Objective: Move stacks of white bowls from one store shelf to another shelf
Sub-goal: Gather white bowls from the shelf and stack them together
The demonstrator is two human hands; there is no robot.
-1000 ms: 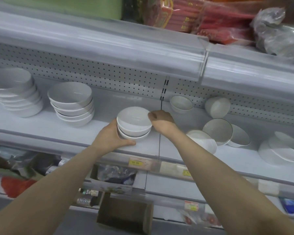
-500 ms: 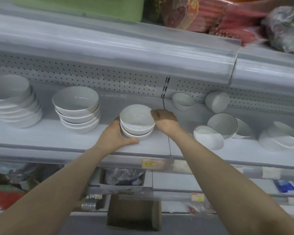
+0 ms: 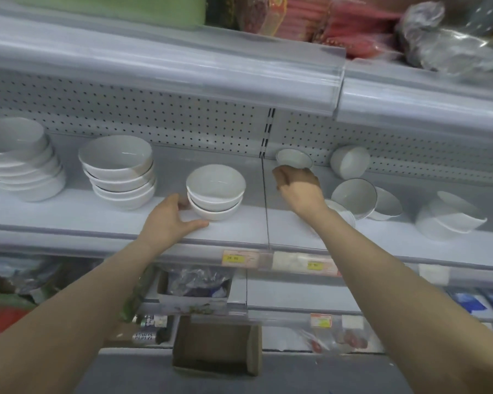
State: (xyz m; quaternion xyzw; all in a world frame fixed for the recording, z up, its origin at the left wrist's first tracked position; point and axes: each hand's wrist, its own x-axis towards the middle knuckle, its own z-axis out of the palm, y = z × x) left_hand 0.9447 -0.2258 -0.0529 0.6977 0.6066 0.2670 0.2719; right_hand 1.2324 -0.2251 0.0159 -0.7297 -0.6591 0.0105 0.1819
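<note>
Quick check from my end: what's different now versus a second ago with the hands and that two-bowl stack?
The right hand has let go of the two-bowl stack and moved right, past the shelf divider, toward the small bowl at the back. The left hand stays at the stack's left side, thumb on the shelf. The stack is still sitting on the shelf; the taller stacks to its left and the tipped bowls on the right look unmoved.
</note>
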